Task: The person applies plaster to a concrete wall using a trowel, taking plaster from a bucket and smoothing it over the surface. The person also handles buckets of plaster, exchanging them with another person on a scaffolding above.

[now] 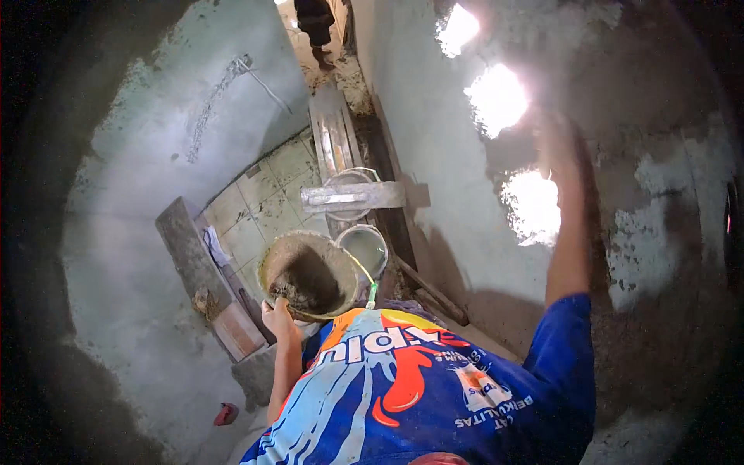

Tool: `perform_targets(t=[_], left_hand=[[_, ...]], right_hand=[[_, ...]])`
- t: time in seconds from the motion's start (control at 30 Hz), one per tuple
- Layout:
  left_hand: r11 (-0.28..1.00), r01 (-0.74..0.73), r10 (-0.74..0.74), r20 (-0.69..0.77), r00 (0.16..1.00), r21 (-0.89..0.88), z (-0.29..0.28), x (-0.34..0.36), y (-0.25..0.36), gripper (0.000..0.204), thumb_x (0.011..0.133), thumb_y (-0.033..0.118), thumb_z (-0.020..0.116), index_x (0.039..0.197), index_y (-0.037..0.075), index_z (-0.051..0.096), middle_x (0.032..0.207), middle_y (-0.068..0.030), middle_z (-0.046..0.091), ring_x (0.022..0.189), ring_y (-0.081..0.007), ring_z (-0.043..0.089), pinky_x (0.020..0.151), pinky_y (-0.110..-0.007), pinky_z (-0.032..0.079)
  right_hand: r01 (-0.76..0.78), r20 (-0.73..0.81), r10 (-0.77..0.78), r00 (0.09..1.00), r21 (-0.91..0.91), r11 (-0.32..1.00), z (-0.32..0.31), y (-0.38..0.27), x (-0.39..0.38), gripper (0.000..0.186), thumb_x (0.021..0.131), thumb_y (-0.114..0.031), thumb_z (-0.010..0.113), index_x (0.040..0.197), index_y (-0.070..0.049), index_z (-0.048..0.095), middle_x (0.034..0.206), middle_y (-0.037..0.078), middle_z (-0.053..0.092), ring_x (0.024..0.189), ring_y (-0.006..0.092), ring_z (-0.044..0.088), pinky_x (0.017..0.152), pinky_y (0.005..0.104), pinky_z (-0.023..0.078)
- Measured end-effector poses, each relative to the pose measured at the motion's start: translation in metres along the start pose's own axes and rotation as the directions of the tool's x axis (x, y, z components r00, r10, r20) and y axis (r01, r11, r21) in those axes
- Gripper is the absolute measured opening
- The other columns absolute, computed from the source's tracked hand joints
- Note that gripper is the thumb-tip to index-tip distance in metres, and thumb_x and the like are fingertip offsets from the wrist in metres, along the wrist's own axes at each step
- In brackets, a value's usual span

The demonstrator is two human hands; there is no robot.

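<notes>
The plastered wall (434,116) fills most of the room, grey and wet-looking, with rough unfinished patches on the right under bright glare. Below lies a tiled floor (260,205) crossed by wooden planks (335,139). A big mortar bucket (306,275), partly filled with dark mix, sits close in front of the person, with a smaller white pail (366,248) just beside it. The left hand (277,316) curls its fingers over the bucket's near rim, gripping it. The right hand (559,147) is raised against the wall, but glare washes it out and I cannot tell how its fingers lie or whether they hold a tool. It looks like plastering mid-stroke; the next pass likely calls for steady pressure across that rough patch.
</notes>
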State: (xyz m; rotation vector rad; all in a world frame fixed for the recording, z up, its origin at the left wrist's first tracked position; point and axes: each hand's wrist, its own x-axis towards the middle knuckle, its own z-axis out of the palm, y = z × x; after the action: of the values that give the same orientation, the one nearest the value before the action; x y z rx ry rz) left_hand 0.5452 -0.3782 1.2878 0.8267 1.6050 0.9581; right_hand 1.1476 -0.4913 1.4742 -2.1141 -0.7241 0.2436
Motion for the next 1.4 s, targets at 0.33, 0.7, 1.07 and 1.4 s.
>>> perform_targets(t=[0.33,0.7,1.07,1.4], left_hand=[[0.948,-0.178,0.176,0.029,0.984,0.264,0.036,0.003,-0.027,0.020,0.071,0.011,0.056,0.085,-0.002,0.059,0.070,-0.0119,0.055,0.062,-0.0191,0.050,0.061,-0.036,0.044],[0.728,-0.594,0.391,0.505,0.770,0.342,0.077,-0.013,0.055,0.022,0.072,0.018,0.060,0.078,-0.001,0.050,0.069,-0.0218,0.052,0.060,-0.0279,0.048,0.060,-0.040,0.044],[0.762,-0.589,0.437,0.458,0.774,0.268,0.092,-0.047,0.072,0.022,0.075,0.017,0.060,0.081,0.000,0.048,0.070,-0.0212,0.050,0.062,-0.0332,0.049,0.060,-0.043,0.042],[0.722,-0.621,0.431,0.502,0.750,0.307,0.099,-0.076,0.065,0.024,0.072,0.018,0.063,0.081,0.001,0.048,0.072,-0.0200,0.054,0.072,-0.0396,0.057,0.062,-0.045,0.044]], right_hand=[[-0.302,0.688,0.329,0.647,-0.165,0.939,0.112,-0.011,-0.190,0.040,0.093,-0.034,0.052,0.114,-0.001,0.055,0.095,0.014,0.065,0.085,0.0221,0.065,0.068,0.0306,0.052],[0.813,0.807,-0.306,0.506,-0.327,0.482,0.271,-0.061,-0.257,0.018,0.088,-0.010,0.047,0.102,0.000,0.055,0.091,0.016,0.060,0.078,0.0330,0.064,0.068,0.0416,0.053],[0.821,0.814,-0.304,0.495,-0.323,0.471,0.249,-0.017,-0.248,0.018,0.088,-0.010,0.049,0.102,-0.005,0.058,0.092,0.017,0.061,0.079,0.0342,0.063,0.064,0.0450,0.052],[0.736,0.790,-0.213,0.575,-0.386,0.556,0.226,-0.012,-0.206,0.020,0.093,-0.019,0.045,0.102,-0.008,0.059,0.089,0.020,0.063,0.083,0.0406,0.064,0.072,0.0499,0.050]])
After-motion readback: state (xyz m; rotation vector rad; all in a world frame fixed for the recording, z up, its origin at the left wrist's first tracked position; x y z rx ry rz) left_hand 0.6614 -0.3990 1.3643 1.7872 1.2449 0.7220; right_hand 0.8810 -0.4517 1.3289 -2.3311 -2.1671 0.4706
